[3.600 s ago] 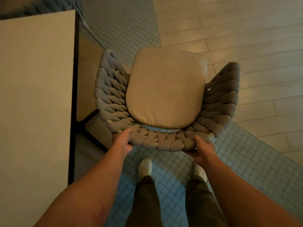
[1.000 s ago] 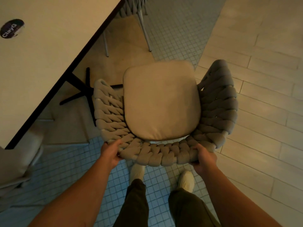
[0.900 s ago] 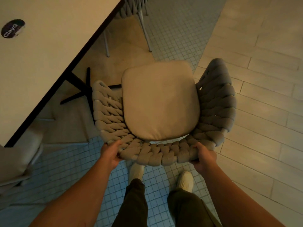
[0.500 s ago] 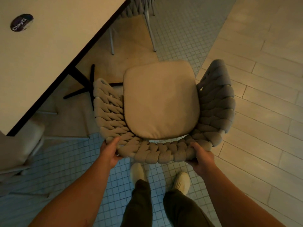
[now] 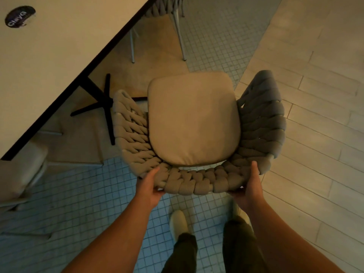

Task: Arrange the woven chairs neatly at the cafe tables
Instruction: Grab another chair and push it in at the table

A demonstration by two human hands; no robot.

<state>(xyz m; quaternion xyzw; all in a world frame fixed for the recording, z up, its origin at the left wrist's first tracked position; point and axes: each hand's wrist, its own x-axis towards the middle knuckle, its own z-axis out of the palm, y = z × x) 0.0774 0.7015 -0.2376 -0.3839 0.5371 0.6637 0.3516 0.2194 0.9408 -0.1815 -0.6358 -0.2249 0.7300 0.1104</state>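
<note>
Woven chair [image 5: 197,183] stands directly before the person, its curved back nearest them and its open front facing away. On the chair's near side, dark trouser legs [image 5: 184,251] and pale shoes [image 5: 178,223] are on small square floor tiles [image 5: 78,203]. The left grip [image 5: 149,186] holds the left end of the chair's back rim, thumb laid over the weave and fingers curled beneath. The right grip [image 5: 250,185] holds the right end of that rim the same way. A beige seat cushion [image 5: 193,119] fills the chair's seat, ringed by the woven back and arms. The chair's legs are hidden below it, so whether it rests on the floor or is raised cannot be told. Right of the chair runs pale plank flooring [image 5: 315,107]. Left of the chair, low in view, is the pale padded edge of another seat [image 5: 19,174]. Left of and beyond the chair is the desk [image 5: 59,48], its dark edge running diagonally; the chair is apart from that edge, not tucked under. The desk's black cross foot [image 5: 107,107] sits just beyond the chair arm on the left grip's side. A round black sticker [image 5: 19,16] lies on the desktop, far left of the chair. Beyond the chair's front, a second woven chair [image 5: 163,6] shows partly, with thin pale legs.
</note>
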